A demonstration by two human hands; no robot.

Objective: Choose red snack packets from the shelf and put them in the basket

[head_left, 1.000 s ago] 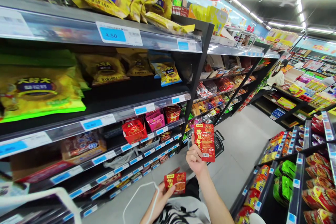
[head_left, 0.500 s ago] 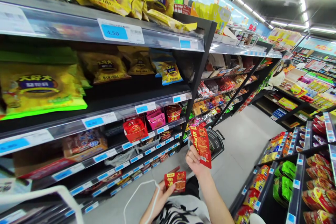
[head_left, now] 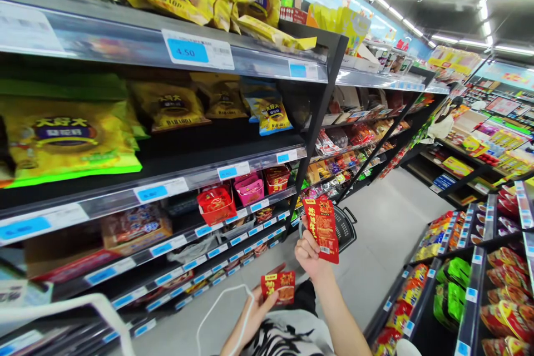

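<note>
Low in the head view, my left hand [head_left: 261,307] is closed on a small red snack packet [head_left: 286,287], its thumb lying across the front. Higher and to the right, my right hand [head_left: 307,253] grips a larger red snack packet [head_left: 322,228] by its lower left edge. That packet is upright and slightly tilted, showing yellow lettering. Behind it, a dark shopping basket [head_left: 347,229] on the floor is partly hidden. A white cable [head_left: 221,293] loops in front of my left forearm.
Along the left runs a tall shelf [head_left: 267,153] with yellow snack bags [head_left: 69,136] and red and pink boxes [head_left: 249,188]. Lower racks with bagged goods [head_left: 453,292] stand on the right. Farther down the aisle a person [head_left: 443,122] is beside a display.
The packet in my right hand has turned a little, and its top has shifted slightly right. My left hand stays almost still. The view has moved very slightly.
</note>
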